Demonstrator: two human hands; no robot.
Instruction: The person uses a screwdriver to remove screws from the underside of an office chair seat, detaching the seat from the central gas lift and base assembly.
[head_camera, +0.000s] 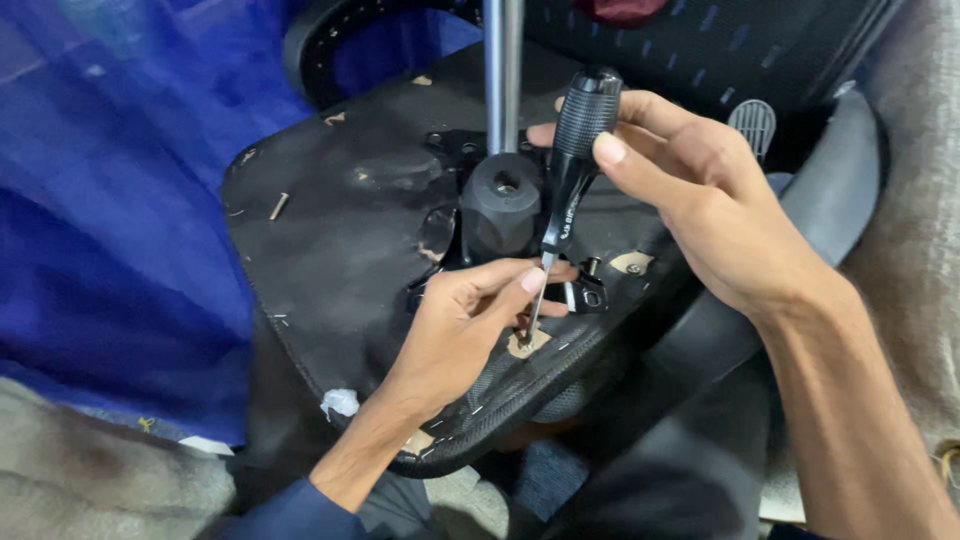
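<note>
An overturned office chair seat (330, 230) lies in front of me, its black fabric underside up. A black mechanism block (500, 205) with a metal column (503, 70) rises from its middle. My right hand (700, 190) grips the black ribbed handle of a screwdriver (572, 160), held nearly upright. Its tip rests at a screw spot near the seat's front edge (525, 340). My left hand (460, 320) lies on the seat, fingertips pinching the screwdriver shaft close to the tip.
Blue cloth (110, 200) covers the left side. A dark chair backrest with mesh (720, 40) and a grey armrest (830, 190) lie at the upper right. Beige fabric (930, 250) is at the far right. A loose screw (279, 206) sits on the seat's left part.
</note>
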